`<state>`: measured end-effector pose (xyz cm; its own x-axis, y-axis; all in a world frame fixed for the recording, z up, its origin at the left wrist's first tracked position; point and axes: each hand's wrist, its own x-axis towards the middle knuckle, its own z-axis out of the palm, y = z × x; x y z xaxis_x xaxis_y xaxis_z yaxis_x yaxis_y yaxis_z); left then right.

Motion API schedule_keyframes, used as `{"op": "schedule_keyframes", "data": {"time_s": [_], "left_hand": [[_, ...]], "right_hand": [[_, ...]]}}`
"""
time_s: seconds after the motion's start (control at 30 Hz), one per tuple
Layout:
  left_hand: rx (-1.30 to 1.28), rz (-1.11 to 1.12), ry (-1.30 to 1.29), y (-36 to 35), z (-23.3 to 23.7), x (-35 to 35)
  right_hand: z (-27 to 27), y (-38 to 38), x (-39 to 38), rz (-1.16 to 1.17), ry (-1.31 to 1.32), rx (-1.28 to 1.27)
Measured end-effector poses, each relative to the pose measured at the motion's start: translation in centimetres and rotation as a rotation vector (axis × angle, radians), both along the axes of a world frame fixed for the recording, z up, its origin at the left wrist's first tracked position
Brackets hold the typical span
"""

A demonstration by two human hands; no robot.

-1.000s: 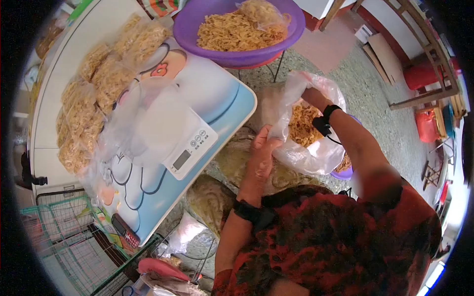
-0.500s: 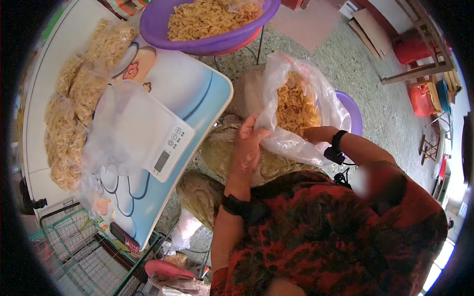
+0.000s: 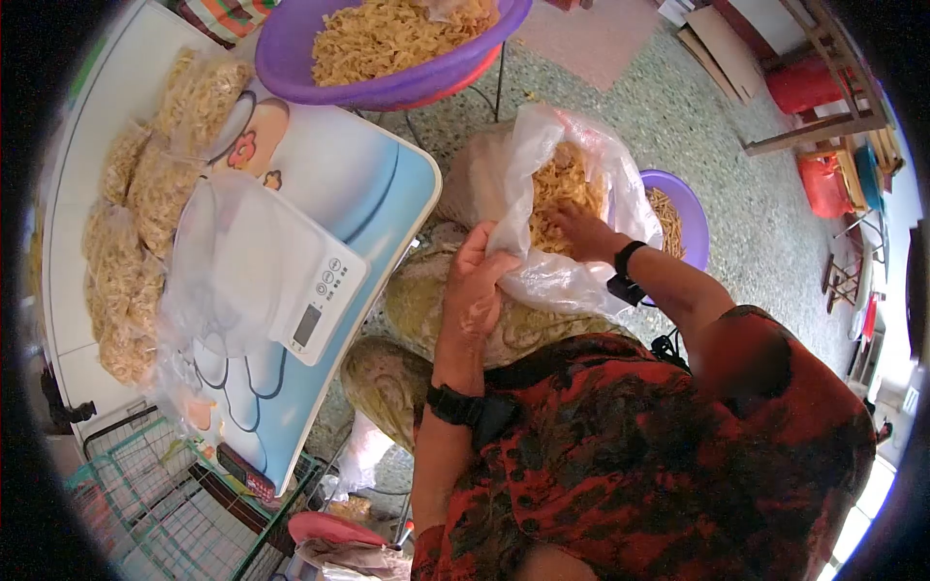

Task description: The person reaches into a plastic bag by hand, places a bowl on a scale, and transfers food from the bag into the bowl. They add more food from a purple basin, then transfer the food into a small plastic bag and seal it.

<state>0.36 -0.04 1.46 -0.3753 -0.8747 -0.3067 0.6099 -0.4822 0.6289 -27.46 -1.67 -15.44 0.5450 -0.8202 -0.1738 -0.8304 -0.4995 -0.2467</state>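
Note:
A large translucent plastic bag [image 3: 528, 184] stands open in front of my knees, with dried yellow-brown strips [image 3: 562, 179] inside. My left hand [image 3: 475, 276] pinches the bag's near left rim between thumb and fingers. Through the bag's mouth reaches my right hand [image 3: 584, 232]; its fingers are stretched out and rest on the strips, with their tips partly hidden among them. On the table to the left, a white digital kitchen scale [image 3: 325, 281] carries a clear plastic bag [image 3: 232, 257].
Several filled clear bags [image 3: 145, 194] line the far side of the table [image 3: 383, 184]. A purple basin [image 3: 281, 73] of similar strips stands beyond it. Right of the open bag is another purple basin [image 3: 690, 208] with thin brown pieces. A wire basket [image 3: 145, 494] is at lower left.
My right hand has moved from the bag's near right rim up and left, onto the strips. My left hand still holds the rim. The view has shifted slightly, showing more of the right basin.

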Motion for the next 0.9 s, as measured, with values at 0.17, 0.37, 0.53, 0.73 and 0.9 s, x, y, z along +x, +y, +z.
{"op": "schedule_keyframes", "data": {"time_s": [0.17, 0.37, 0.53, 0.73, 0.9], "left_hand": [[0.053, 0.078, -0.008, 0.2, 1.2, -0.1], [0.065, 0.106, -0.005, 0.5, 1.3, 0.2], [0.086, 0.118, 0.040, 0.4, 1.8, 0.3], [0.074, 0.099, 0.055, 0.1, 0.8, 0.4], [0.122, 0.126, 0.052, 0.4, 1.5, 0.6]], "right_hand": [[1.0, 1.4, 1.6, -0.339, -0.126, 0.205], [1.4, 1.1, 1.8, -0.706, -0.620, 0.673], [1.2, -1.7, 2.9, -0.320, -0.520, 0.485], [2.7, -4.6, 11.6, -0.143, -0.340, 0.272], [1.3, -5.9, 13.9, -0.080, -0.321, 0.276]]}}
